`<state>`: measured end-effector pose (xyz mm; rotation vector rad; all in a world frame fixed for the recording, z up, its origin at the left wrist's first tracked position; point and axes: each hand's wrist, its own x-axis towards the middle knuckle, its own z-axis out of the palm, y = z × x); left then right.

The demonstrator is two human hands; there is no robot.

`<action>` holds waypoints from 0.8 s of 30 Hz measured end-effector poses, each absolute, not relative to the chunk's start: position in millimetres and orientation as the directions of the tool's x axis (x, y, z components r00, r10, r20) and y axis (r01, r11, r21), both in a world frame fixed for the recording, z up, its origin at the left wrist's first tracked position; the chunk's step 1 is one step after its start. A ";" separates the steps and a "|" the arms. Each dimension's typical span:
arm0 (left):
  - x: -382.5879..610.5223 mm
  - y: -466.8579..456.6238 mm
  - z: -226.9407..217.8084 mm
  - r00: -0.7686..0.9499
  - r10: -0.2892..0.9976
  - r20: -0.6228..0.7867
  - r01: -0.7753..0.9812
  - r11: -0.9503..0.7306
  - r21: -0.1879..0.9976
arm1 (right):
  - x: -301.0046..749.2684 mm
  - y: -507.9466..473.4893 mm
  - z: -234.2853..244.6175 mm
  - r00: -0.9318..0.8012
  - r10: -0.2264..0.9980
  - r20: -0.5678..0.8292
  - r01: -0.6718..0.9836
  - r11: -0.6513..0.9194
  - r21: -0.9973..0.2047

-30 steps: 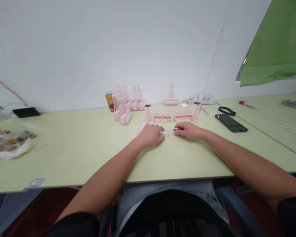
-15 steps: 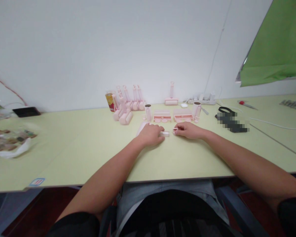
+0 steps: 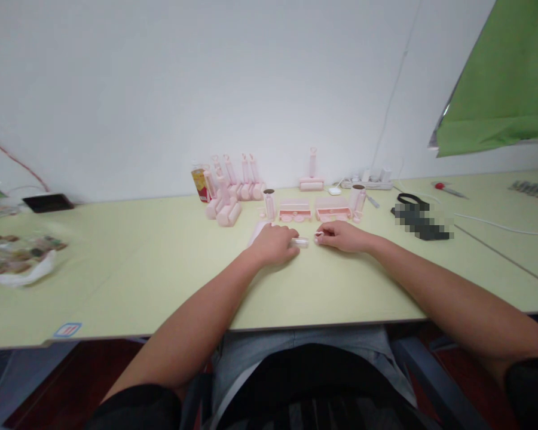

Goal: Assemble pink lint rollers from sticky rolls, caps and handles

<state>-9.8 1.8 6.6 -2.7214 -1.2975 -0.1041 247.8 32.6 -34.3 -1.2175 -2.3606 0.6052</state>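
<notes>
My left hand (image 3: 275, 243) is closed over a lint roller, holding it down on the table. Its clear tubular handle (image 3: 301, 242) sticks out to the right of my fingers, and a pale pink end (image 3: 256, 232) shows on the left; the middle is hidden under my palm. My right hand (image 3: 341, 236) pinches a small pink-white piece (image 3: 318, 237), perhaps an end cap, a short gap from the handle's open end. Behind my hands are two open pink cases (image 3: 295, 214) and two upright paper-core rolls (image 3: 269, 205).
Several pink lint rollers (image 3: 226, 209) stand back left beside a yellow-red carton (image 3: 201, 184); another roller (image 3: 312, 173) stands near the wall. A power strip (image 3: 368, 184), black strap (image 3: 412, 202) and screwdriver (image 3: 448, 190) lie right. Far left are a phone (image 3: 48, 203) and small items (image 3: 22, 257).
My hands and what they hold have barely moved. At the far left, a blurred hand that was over the small items has left the view.
</notes>
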 end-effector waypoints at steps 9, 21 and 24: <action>-9.2 0.1 8.7 0.628 0.769 0.120 0.778 -0.624 -0.074 | 247.9 32.0 -33.0 -0.531 0.833 0.154 0.652 0.518 -0.554; -9.8 1.8 7.6 0.639 0.759 0.125 0.769 -0.633 -0.088 | 247.4 29.9 -30.9 -0.524 0.838 0.152 0.660 0.513 -0.549; -9.8 1.7 7.7 0.640 0.758 0.125 0.768 -0.634 -0.088 | 247.7 30.5 -31.3 -0.527 0.836 0.152 0.659 0.515 -0.548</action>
